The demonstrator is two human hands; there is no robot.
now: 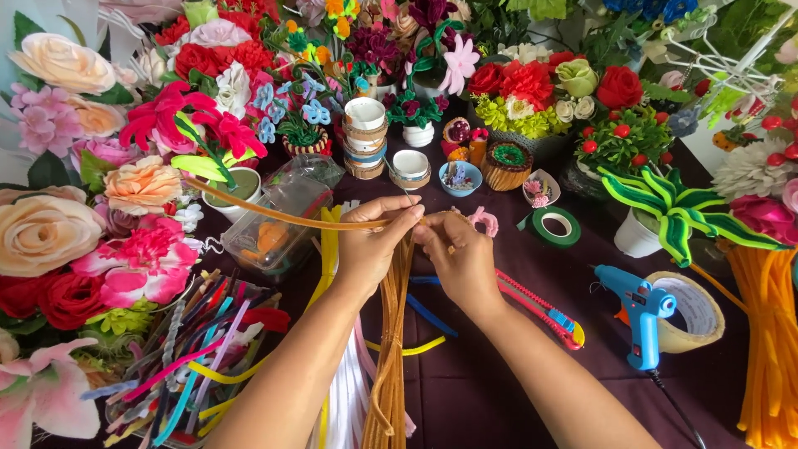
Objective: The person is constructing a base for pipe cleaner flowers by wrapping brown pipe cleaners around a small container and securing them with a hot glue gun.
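Between both hands (416,241), tan pipe cleaners (391,333), clutter all around.

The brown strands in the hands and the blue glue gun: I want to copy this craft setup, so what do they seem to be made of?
Brown strands: likely fuzzy pipe cleaners; matte, soft-edged, bending where the left hand and right hand pinch them.
Blue glue gun: apparently moulded plastic; smooth and faintly glossy, with an orange trigger.
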